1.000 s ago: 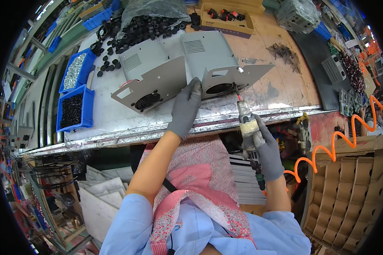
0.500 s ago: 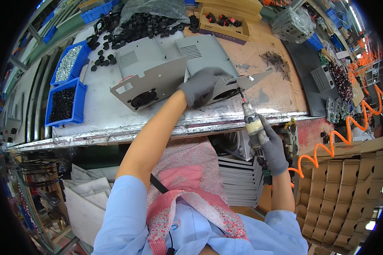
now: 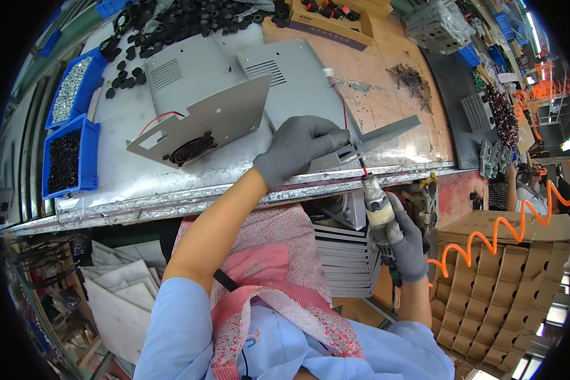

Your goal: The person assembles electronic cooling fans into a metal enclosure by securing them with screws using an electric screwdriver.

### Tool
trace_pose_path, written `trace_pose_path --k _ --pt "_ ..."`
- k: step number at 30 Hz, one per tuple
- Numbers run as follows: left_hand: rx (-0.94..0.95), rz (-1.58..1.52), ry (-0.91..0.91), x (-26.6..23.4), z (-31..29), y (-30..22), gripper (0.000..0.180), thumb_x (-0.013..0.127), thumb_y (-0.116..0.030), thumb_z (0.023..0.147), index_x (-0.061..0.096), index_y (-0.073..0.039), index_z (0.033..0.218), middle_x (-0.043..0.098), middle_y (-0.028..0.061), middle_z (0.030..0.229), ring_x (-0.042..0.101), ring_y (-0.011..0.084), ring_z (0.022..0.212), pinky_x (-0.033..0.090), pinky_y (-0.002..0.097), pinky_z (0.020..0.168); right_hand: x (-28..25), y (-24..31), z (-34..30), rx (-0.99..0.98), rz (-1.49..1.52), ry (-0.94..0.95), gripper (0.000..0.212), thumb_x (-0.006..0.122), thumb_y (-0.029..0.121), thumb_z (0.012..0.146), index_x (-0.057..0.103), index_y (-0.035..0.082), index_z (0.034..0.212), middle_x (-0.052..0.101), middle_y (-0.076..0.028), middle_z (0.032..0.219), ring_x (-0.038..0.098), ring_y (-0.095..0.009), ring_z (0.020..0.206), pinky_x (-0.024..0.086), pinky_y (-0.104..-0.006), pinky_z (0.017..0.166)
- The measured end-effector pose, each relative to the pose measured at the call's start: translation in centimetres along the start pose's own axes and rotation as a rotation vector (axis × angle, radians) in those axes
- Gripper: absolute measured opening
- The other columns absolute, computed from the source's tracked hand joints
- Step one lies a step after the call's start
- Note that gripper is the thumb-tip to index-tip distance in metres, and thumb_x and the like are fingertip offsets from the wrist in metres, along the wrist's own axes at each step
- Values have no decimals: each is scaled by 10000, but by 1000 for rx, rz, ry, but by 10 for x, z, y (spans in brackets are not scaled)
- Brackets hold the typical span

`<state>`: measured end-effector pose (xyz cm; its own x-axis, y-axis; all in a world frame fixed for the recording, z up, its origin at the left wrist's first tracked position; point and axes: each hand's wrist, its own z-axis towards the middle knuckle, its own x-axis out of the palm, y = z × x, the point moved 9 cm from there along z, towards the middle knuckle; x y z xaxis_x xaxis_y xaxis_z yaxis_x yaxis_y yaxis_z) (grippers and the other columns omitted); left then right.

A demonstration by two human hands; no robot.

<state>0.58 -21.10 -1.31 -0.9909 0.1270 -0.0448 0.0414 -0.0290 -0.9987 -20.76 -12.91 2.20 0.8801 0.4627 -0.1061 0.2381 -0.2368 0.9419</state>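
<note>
My left hand, in a grey glove, grips the near edge of a grey sheet-metal housing at the table's front. A red wire with a white connector rises beside its fingers. In my right hand, also gloved, is an air screwdriver, held below the table edge. Its bit points up at the housing edge by my left fingertips; whether they touch I cannot tell. To the left stands a second bent grey housing with vent slots and a black fan on its upright face.
Blue bins of silver screws and black screws stand at the left. Black plastic parts are heaped at the back, beside a cardboard box. An orange coiled hose hangs at the right, above a divided carton.
The right-hand housing's front face has been tipped, so its fan no longer shows and the red wire does. The screwdriver has moved slightly down, and the view has shifted.
</note>
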Motion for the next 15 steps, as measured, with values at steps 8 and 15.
trace_pose_path --k 8,15 --pt "96 -47 -33 -5 -9 -11 268 599 -290 837 692 -51 915 665 124 796 636 196 732 481 308 677 0 -3 -2 10 -62 3 785 573 461 851 254 -13 1389 528 -48 883 453 -85 655 417 -246 571" --pt "15 37 92 -1 -5 -17 252 603 -206 846 659 15 953 629 70 808 566 102 751 450 250 675 -5 2 -3 52 -70 -16 801 533 513 852 247 -3 1394 548 -63 889 483 -94 667 429 -243 585"
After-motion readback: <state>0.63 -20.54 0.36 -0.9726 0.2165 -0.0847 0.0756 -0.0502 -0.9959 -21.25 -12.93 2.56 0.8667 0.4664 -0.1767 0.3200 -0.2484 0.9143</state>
